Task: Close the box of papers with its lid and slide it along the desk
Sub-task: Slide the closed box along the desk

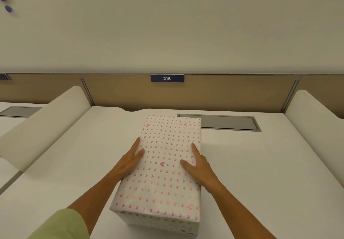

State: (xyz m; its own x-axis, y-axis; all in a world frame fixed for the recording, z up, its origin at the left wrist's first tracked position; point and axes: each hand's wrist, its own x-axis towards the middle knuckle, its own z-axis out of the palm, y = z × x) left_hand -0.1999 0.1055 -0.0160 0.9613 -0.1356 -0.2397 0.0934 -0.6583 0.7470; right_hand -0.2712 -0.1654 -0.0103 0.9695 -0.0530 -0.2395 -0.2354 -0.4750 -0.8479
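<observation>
A tall white box with small pink hearts stands in the middle of the white desk (74, 164). Its lid (163, 164) sits on top and covers it, so the papers inside are hidden. My left hand (128, 161) lies against the lid's left edge, thumb on top and fingers down the side. My right hand (200, 169) presses the right edge the same way, thumb on the lid. Both hands clasp the box from its two long sides.
A grey cable hatch (229, 122) is set into the desk just behind and right of the box. Padded white dividers stand at the left (42, 123) and right (316, 125). A tan back panel carries a blue label reading 216 (167, 78).
</observation>
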